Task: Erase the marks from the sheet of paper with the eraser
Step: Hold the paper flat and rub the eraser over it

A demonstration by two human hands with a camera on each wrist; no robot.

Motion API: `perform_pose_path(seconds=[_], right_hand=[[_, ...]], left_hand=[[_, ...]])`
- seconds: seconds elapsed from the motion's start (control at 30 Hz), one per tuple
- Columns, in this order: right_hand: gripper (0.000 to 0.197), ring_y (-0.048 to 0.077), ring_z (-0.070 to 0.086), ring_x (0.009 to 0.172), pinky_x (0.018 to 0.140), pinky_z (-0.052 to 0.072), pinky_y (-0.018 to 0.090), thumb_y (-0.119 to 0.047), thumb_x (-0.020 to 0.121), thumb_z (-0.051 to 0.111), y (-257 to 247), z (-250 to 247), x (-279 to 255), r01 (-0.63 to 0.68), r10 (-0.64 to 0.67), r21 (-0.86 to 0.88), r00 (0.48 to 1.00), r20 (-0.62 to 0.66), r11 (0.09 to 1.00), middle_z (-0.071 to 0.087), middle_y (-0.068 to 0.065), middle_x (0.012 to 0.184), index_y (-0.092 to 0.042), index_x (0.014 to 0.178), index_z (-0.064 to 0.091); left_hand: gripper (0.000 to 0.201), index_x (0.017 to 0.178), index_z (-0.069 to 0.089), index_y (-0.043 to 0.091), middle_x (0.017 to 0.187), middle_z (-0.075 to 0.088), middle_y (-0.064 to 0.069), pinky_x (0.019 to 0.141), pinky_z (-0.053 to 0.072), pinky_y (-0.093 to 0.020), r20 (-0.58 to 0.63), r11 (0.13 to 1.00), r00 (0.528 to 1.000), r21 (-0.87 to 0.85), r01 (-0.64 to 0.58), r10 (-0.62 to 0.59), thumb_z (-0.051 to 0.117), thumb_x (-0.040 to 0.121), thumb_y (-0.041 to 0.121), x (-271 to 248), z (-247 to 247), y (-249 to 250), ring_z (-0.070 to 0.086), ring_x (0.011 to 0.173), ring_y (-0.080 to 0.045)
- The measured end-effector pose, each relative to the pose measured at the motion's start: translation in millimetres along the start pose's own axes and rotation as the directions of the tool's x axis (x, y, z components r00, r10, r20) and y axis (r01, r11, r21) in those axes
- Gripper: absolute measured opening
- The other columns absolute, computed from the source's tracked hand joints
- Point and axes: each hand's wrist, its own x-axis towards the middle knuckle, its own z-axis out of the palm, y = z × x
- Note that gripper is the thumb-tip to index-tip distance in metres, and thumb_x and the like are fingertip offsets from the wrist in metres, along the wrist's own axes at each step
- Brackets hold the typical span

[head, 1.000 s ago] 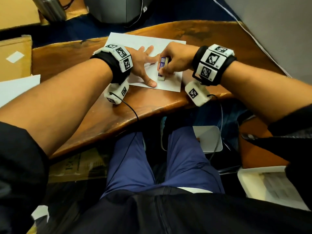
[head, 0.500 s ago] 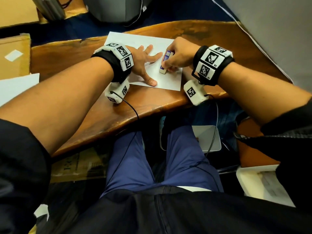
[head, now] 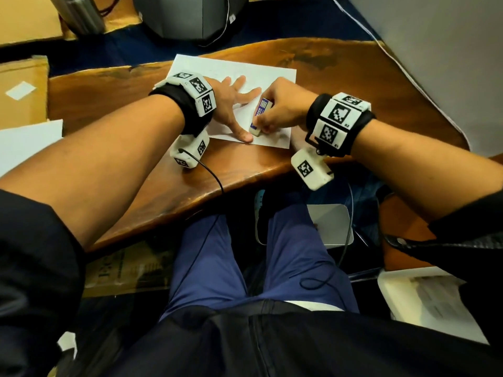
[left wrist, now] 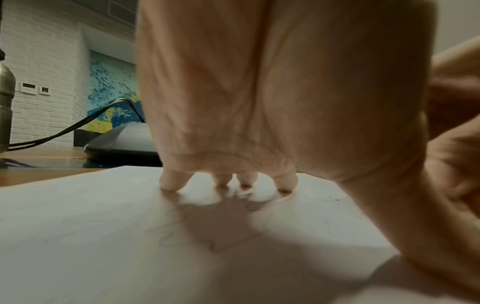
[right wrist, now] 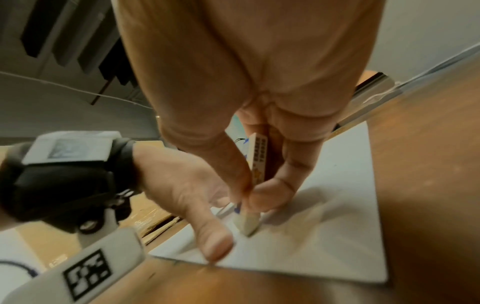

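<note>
A white sheet of paper (head: 275, 74) lies on the wooden table (head: 353, 85). My left hand (head: 234, 104) rests flat on it with fingers spread, thumb near the front edge; the fingertips (left wrist: 171, 185) press on the paper (left wrist: 103, 226). Faint pencil marks show under the palm there. My right hand (head: 280, 110) pinches a white eraser (head: 260, 115) in a blue printed sleeve, its bare tip down on the paper just right of my left thumb. In the right wrist view the eraser (right wrist: 249, 224) touches the sheet (right wrist: 337, 236) beside the thumb (right wrist: 215, 244).
A dark grey rounded device (head: 190, 14) and a metal bottle (head: 79, 14) stand beyond the table's far edge. Cardboard (head: 21, 91) and another white sheet (head: 24, 142) lie at the left. The table's front edge (head: 245, 178) is close to my wrists.
My right hand has drawn the eraser back toward me, from higher on the sheet to beside my left thumb. The left hand has stayed pressed on the paper.
</note>
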Motion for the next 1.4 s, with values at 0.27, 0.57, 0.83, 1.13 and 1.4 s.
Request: perform_pose_path(seconds=[0.27, 0.57, 0.83, 1.13, 1.4], right_hand=[[0.025, 0.012, 0.071, 0.076, 0.067, 0.058, 0.023, -0.02, 0.083, 0.078, -0.9, -12.6, 8.7, -0.057, 0.057, 0.002, 0.998, -0.018, 0.998, 0.074, 0.005, 0.092, -0.008, 0.105, 0.072], [0.031, 0.016, 0.071, 0.084, 0.079, 0.059, 0.029, -0.023, 0.082, 0.08, -2.1, -34.0, 30.7, -0.067, 0.063, -0.057, 0.996, -0.066, 0.996, 0.074, 0.006, 0.099, -0.008, 0.108, 0.072], [0.02, 0.006, 0.067, 0.066, 0.048, 0.047, 0.011, -0.022, 0.086, 0.076, -5.2, -34.8, 33.3, -0.022, 0.025, -0.068, 0.999, 0.034, 0.997, 0.072, 0.001, 0.084, -0.011, 0.102, 0.07], [0.019, 0.011, 0.069, 0.077, 0.065, 0.052, 0.021, -0.025, 0.089, 0.072, -2.7, -30.6, 28.7, 0.068, -0.041, -0.252, 0.993, 0.11, 0.965, 0.074, 0.002, 0.091, -0.012, 0.103, 0.071], [0.025, 0.018, 0.071, 0.086, 0.073, 0.055, 0.025, -0.024, 0.09, 0.071, 5.1, -32.3, 25.0, 0.049, -0.032, -0.195, 0.996, 0.089, 0.98, 0.074, 0.006, 0.097, -0.009, 0.11, 0.068]], left_hand=[[0.128, 0.149, -0.016, 0.047, 0.161, -0.025, 0.002, 0.117, 0.002, -0.062, -0.008, 1.0, 1.0, 0.0, 0.0, 0.0, 0.06, 0.052, 0.084, 0.2, 1.7, -0.5, -0.016, 0.149, -0.028], [0.13, 0.148, -0.017, 0.049, 0.16, -0.026, 0.003, 0.116, 0.003, -0.063, 0.012, 1.0, 1.0, -0.02, 0.0, 0.0, 0.06, 0.049, 0.085, -1.4, -0.4, -0.6, -0.017, 0.149, -0.028], [0.125, 0.149, -0.015, 0.046, 0.16, -0.026, 0.001, 0.117, 0.005, -0.062, 0.01, 1.0, 1.0, -0.005, 0.007, -0.007, 0.062, 0.057, 0.082, -2.6, -1.3, 1.3, -0.016, 0.149, -0.029], [0.13, 0.149, -0.018, 0.044, 0.16, -0.026, 0.003, 0.118, 0.005, -0.06, 0.01, 1.0, 1.0, -0.01, 0.01, -0.01, 0.063, 0.055, 0.082, -0.8, -0.8, 0.3, -0.016, 0.149, -0.027], [0.125, 0.151, -0.016, 0.042, 0.161, -0.023, 0.003, 0.118, 0.004, -0.059, -0.007, 1.0, 1.0, -0.022, -0.019, 0.019, 0.062, 0.061, 0.08, -3.1, 0.8, -5.1, -0.015, 0.149, -0.025]])
